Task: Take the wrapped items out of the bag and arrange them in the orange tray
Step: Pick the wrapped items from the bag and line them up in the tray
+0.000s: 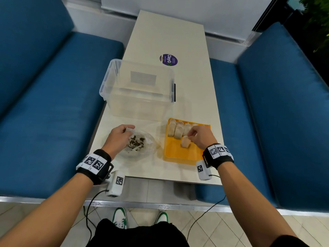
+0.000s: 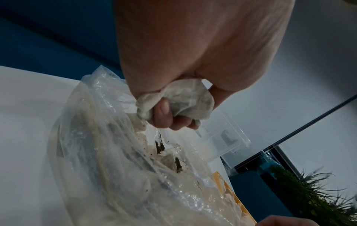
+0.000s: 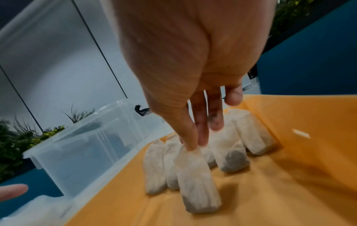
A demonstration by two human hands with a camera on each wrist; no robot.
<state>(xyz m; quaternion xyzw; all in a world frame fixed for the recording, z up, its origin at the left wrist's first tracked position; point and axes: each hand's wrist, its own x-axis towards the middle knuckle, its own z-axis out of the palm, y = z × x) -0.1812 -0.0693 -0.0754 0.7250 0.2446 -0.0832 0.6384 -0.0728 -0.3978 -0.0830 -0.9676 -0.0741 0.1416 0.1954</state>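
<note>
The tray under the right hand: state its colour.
Orange: the tray is plain orange all over, seen best in the head view, with pale wrapped items lined up inside.

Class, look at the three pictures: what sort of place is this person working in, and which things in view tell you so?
Probably a café or restaurant booth. A long pale table runs between two blue padded benches, a round sticker sits on the tabletop, and leafy plants stand behind glass.

Orange tray (image 1: pixel 175 153); white wrapped items (image 1: pixel 178 131); blue seats (image 1: pixel 53 97)
</note>
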